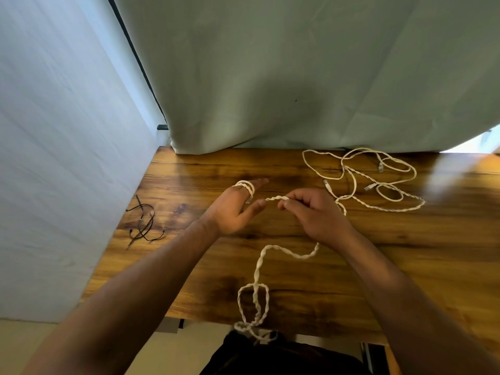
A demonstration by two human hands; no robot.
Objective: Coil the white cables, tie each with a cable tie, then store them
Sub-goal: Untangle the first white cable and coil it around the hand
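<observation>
The right hand pinches the white cable, looped round straight fingers of the left hand.

Draped-off desk corner indoors, a makeshift booth for small hand work

A glossy wood-grain table fills the lower half from 3 to 8 o'clock. A creased grey-green sheet hangs behind it at 12, its hem resting on the table's far edge. A pale blue sheet walls off the side at 9, and a thin black pole slants between the two at 11. Bright light shows past the green hem at 2. Pale floor lies at 7. On the table sit loose white cables at 1 and black ties at 9 — bench clutter.
</observation>
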